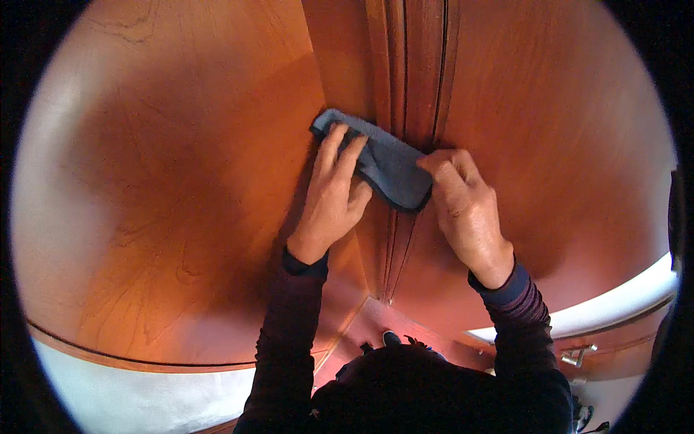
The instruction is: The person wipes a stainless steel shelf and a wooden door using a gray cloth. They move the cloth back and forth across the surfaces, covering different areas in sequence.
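Note:
A folded grey-blue cloth with a dark edge lies across the corner between two reddish-brown wood panels. My left hand is at the cloth's left end, its fingertips on the fabric and its thumb lower down. At the other end, my right hand pinches the cloth between thumb and bent fingers. Behind the cloth run the vertical moulding strips and dark grooves of the wood frame. The fabric hides part of these grooves.
Broad wood panels stand on the left and the right. A metal handle is at lower right. Below are a reddish floor and a shoe. Pale wall shows at lower left.

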The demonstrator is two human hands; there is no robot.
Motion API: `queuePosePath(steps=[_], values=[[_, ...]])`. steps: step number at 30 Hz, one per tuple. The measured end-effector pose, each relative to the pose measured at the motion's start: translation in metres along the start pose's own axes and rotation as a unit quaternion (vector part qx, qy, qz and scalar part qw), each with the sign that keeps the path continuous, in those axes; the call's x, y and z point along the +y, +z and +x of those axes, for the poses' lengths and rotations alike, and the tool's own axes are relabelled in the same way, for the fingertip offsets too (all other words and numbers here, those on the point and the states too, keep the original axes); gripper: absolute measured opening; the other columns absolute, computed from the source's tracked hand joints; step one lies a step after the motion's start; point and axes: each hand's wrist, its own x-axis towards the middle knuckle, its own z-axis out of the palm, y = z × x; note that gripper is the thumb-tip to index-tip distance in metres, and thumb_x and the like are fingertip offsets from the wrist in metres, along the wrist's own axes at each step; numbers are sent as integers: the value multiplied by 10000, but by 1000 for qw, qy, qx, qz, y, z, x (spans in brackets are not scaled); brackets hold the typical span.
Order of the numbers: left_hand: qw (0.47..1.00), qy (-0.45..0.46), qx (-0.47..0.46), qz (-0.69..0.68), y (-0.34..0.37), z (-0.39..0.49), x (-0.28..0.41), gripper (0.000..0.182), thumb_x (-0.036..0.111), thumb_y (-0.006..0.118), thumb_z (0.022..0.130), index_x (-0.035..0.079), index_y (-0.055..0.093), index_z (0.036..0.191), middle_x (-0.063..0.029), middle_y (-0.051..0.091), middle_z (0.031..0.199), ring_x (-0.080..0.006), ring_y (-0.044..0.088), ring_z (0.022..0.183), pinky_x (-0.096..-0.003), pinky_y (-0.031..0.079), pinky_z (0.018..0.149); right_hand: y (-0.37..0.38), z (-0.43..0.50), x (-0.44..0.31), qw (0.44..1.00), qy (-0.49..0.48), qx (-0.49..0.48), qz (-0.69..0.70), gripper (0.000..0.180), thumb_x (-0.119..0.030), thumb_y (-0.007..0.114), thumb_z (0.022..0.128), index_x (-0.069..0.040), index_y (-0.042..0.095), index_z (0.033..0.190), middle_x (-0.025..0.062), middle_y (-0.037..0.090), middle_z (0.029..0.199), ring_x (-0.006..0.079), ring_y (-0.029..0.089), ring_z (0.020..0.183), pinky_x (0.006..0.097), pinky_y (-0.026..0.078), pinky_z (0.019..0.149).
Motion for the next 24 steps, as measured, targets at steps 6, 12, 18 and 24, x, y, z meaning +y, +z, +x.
queuePosePath(steps=[6,12,18,24], values=[[993,-49,-94,49,75,-71,-17,712,36,726,833,-30,461,1491,-298,284,1642,-525,318,1497,-543,370,1197,53,-82,46,990,49,-115,-71,387,24,622,852,-63,629,1229,156,624,1115,379,716,879,445,624,683],[978,-114,-166,-48,135,-119,-23,717,-51,666,849,-67,391,1511,-351,302,1586,-565,340,1452,-561,356,1195,63,-120,67,972,88,-186,-115,426,22,626,848,-67,632,1265,155,635,1154,382,701,935,450,619,668],[995,-6,-35,-98,106,-50,19,717,23,668,952,-59,308,1566,-350,210,1649,-543,315,1492,-529,370,1200,-10,-77,47,980,27,-48,-191,384,12,638,843,-51,662,1221,138,639,1070,360,703,895,422,609,659],[993,66,92,-29,80,53,87,734,69,733,933,-41,359,1555,-336,191,1665,-537,257,1529,-558,321,1231,-103,-21,41,951,-7,73,-300,369,49,649,854,-77,680,1200,123,608,954,339,683,813,415,587,655]])
